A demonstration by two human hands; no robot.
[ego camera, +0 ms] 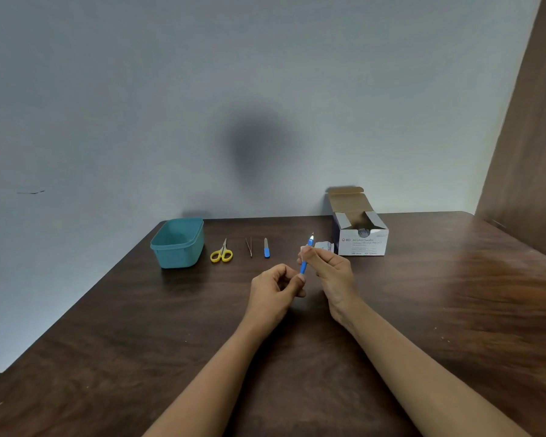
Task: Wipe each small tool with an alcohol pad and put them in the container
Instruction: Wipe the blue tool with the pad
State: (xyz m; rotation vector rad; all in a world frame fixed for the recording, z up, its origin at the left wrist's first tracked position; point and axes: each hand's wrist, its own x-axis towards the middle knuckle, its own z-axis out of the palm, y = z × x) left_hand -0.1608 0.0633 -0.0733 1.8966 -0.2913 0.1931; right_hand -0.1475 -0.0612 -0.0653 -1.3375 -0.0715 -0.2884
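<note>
Two hands meet above the bench [108, 342], and between them we see a blue-handled tool [304, 267], well to the right of the teal container [178, 258] and nearer to us than it. The left hand [276, 287] pinches the tool's lower end between thumb and fingertips. The right hand [330, 268] curls its fingers round the upper handle, where a scrap of white pad [302, 248] shows at the fingertips.

The tool is slim, with a bright blue handle, a pale collar and a thin metal tip. Its long axis is steeply tilted: the tip points up and away from us, leaning slightly right, away from the container.

Going outward, a row of small things lies to the right of the container: yellow-handled scissors [222, 253] just beside it, then thin tweezers [249, 246], then a small file [266, 248] with a blue end. All three lie lengthwise, pointing away from us. Farther right of the container, past the hands, are a torn wrapper [324, 246] and an open box of alcohol swabs [363, 244]. The container stands upright with no lid on it.
</note>
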